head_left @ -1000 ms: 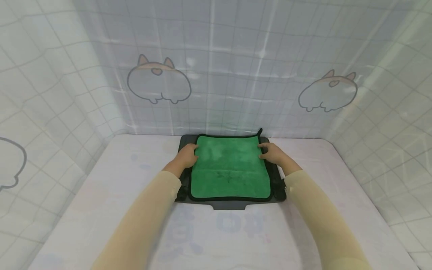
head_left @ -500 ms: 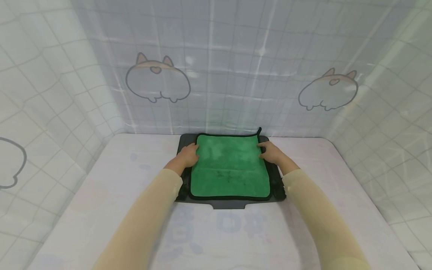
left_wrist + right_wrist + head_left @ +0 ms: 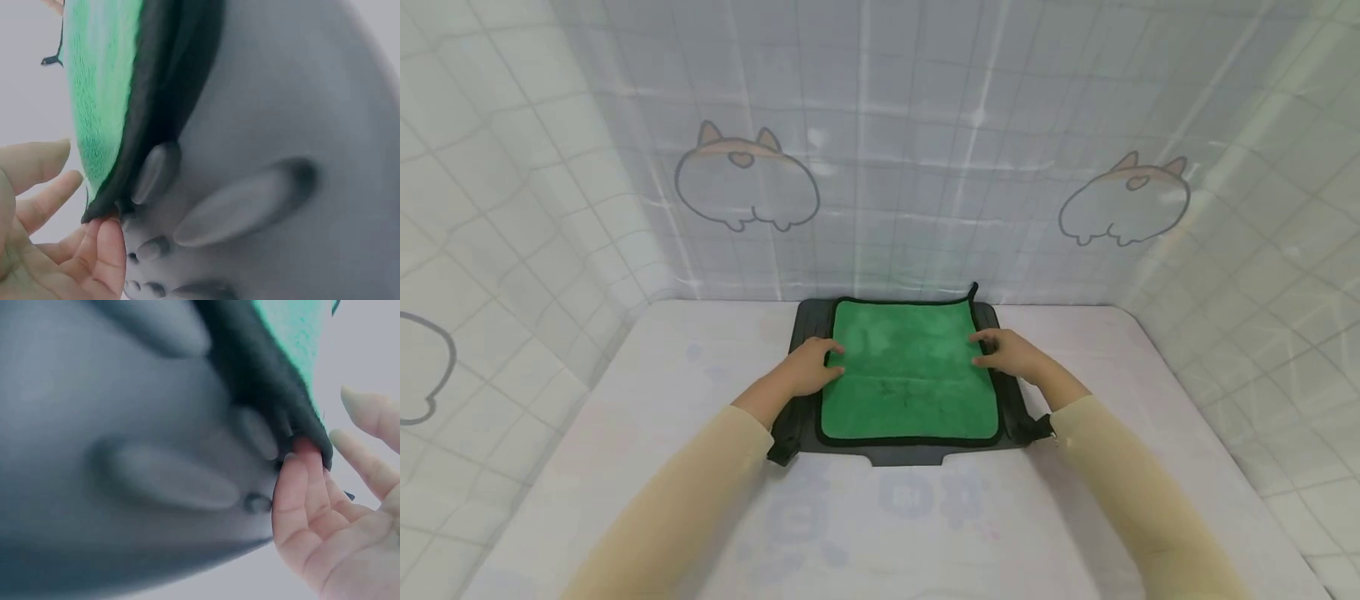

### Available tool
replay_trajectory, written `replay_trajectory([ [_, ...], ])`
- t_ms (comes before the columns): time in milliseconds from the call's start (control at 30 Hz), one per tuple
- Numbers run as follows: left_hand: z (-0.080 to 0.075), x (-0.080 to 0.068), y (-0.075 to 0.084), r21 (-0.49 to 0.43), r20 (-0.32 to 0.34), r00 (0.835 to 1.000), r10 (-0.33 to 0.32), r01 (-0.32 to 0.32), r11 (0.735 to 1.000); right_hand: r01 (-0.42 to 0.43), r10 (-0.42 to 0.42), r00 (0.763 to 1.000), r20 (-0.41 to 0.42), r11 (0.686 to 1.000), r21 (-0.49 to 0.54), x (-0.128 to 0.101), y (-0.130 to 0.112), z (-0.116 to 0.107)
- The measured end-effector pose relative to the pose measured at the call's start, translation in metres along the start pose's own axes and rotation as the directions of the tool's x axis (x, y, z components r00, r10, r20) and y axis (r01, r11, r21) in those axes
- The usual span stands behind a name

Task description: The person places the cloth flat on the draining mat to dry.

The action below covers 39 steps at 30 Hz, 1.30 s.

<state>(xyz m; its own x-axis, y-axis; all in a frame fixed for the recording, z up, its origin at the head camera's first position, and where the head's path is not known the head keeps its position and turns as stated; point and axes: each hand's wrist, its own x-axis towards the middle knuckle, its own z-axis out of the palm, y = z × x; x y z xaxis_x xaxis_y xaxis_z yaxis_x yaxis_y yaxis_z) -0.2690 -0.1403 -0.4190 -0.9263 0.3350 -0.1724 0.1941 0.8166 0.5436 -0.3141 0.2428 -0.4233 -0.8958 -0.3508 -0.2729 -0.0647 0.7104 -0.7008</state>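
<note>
A green cloth [image 3: 910,367] with black edging lies flat on a dark grey ribbed board [image 3: 910,456] at the back middle of the table. My left hand [image 3: 808,367] rests on the cloth's left edge and my right hand [image 3: 1011,354] on its right edge, about halfway along. In the left wrist view a fingertip of the left hand [image 3: 56,237] touches the black edge of the cloth [image 3: 97,94] at the rim of the board [image 3: 281,125], with the other fingers straight. The right hand [image 3: 337,512] does the same against the cloth [image 3: 294,331] and board [image 3: 94,394].
The board sits on a white table top [image 3: 887,517] with faint blue print. Pale grid-patterned curtain walls [image 3: 880,167] with cartoon drawings close in the back and both sides. Black strap ends [image 3: 782,454] stick out at the board's front corners.
Both hands have slid along the cloth's side edges toward me, away from the far corners. The cloth and board lie where they were.
</note>
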Motion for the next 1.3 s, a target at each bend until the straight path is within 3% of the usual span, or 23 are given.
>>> replay_trajectory([
  [300,0.004,-0.022,-0.002,-0.046,0.003,0.999,0.038,-0.038,0.998,-0.005,0.005,1.000,0.013,0.999,0.032,-0.017,0.005,0.004],
  [867,0.012,-0.048,-0.009,-0.127,-0.029,0.997,0.074,-0.077,0.989,0.072,-0.071,0.997,0.003,0.997,-0.036,-0.047,0.001,0.012],
  [1300,0.020,-0.069,-0.003,-0.137,-0.005,0.998,0.064,-0.064,0.989,0.077,-0.077,0.997,0.013,0.997,0.004,-0.068,0.006,0.020],
])
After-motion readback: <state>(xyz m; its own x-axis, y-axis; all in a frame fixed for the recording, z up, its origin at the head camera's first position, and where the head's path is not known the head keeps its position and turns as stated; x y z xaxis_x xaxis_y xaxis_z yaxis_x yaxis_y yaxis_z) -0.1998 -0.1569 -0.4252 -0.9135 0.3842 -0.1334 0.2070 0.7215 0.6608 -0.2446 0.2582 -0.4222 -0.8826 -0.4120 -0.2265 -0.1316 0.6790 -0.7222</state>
